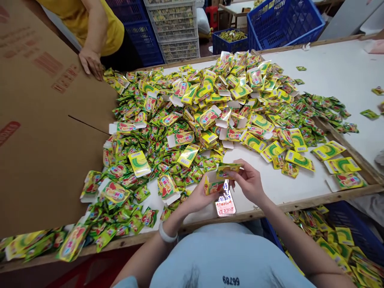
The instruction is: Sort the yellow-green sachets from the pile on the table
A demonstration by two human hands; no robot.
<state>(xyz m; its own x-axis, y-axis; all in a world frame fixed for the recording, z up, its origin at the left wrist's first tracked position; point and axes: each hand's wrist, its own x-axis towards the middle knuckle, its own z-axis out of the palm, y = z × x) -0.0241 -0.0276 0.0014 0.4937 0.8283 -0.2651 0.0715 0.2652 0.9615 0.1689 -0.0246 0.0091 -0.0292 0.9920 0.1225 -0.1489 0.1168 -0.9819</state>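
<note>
My left hand (196,197) is closed around a small yellow and green candy box (213,186) with its end flap up. In my right hand (249,182) a small candy packet (227,170) is pinched between thumb and fingers, right at the box's upper edge. Both hands are close together over the near side of the white table (195,218). Just beneath them lies a white card with coloured writing (225,204), partly covered by the hands. A big heap of green packets (159,132) and yellow boxes (208,117) spreads in front of them.
A large brown carton (51,140) blocks the left side, with another person's hand (91,64) on its edge. Wooden strips (303,195) border the table. A blue crate of filled boxes (336,216) stands below at right. Blue crates (282,24) and white crates (174,28) stand behind.
</note>
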